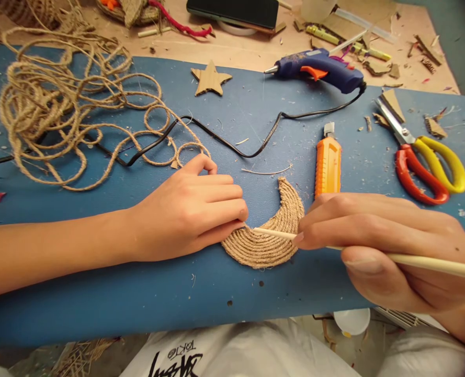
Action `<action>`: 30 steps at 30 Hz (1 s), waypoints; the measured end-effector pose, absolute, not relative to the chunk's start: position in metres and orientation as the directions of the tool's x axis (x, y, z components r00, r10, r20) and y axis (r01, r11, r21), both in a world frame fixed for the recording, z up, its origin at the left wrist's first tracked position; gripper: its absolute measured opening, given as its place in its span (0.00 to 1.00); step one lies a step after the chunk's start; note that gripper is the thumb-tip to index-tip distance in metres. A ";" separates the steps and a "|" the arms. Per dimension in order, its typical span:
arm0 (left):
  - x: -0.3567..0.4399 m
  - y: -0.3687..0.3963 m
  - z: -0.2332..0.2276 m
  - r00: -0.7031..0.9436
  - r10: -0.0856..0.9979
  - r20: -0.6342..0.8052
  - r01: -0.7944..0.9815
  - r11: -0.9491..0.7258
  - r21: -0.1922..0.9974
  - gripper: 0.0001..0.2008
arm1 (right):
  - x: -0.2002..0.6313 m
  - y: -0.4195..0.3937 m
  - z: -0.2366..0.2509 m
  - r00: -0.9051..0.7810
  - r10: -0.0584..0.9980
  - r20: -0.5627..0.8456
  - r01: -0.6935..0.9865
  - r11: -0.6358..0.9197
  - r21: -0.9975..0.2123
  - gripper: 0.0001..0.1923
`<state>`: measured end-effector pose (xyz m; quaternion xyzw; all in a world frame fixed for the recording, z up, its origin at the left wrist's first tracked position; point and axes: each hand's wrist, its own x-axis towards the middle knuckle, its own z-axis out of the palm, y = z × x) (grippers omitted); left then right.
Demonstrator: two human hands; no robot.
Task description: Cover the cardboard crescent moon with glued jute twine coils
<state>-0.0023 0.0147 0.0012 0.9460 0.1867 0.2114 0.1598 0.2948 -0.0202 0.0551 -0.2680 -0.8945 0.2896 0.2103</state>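
A crescent (pixel 269 251) covered in curved rows of jute twine lies flat on the blue mat. My left hand (pixel 193 209) is closed at its left tip, fingers curled and pressed down, hiding that end. From the loose pile, a strand of jute twine (pixel 193 137) runs up to my left hand and disappears under it. My right hand (pixel 393 246) pinches a thin wooden stick (pixel 432 262) between thumb and fingers. The stick's point touches or hovers at the crescent's inner edge, near my left fingertips; contact is unclear.
A tangled twine heap (pixel 40 110) fills the left. Farther back lie a cardboard star (pixel 211 79) and a blue glue gun (pixel 322 69), its black cord (pixel 232 146) crossing the mat. An orange utility knife (pixel 328 165) and scissors (pixel 424 157) are near my right hand. A phone (pixel 234 13) sits behind.
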 end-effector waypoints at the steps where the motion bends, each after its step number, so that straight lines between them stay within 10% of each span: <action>1: -0.002 0.015 0.001 0.840 0.418 0.347 0.286 -0.884 0.371 0.08 | 0.295 -0.020 0.055 -0.764 0.600 0.237 0.343 0.689 -0.638 0.08; 22: -0.002 0.013 -0.004 0.833 0.390 0.394 0.305 -0.916 0.262 0.09 | 0.284 -0.017 0.039 -0.756 0.573 0.316 0.222 0.679 -0.700 0.12; 30: -0.002 0.013 -0.001 0.814 0.406 0.415 0.317 -0.910 0.269 0.07 | 0.289 -0.023 0.044 -0.166 0.913 0.373 0.148 0.396 -0.906 0.20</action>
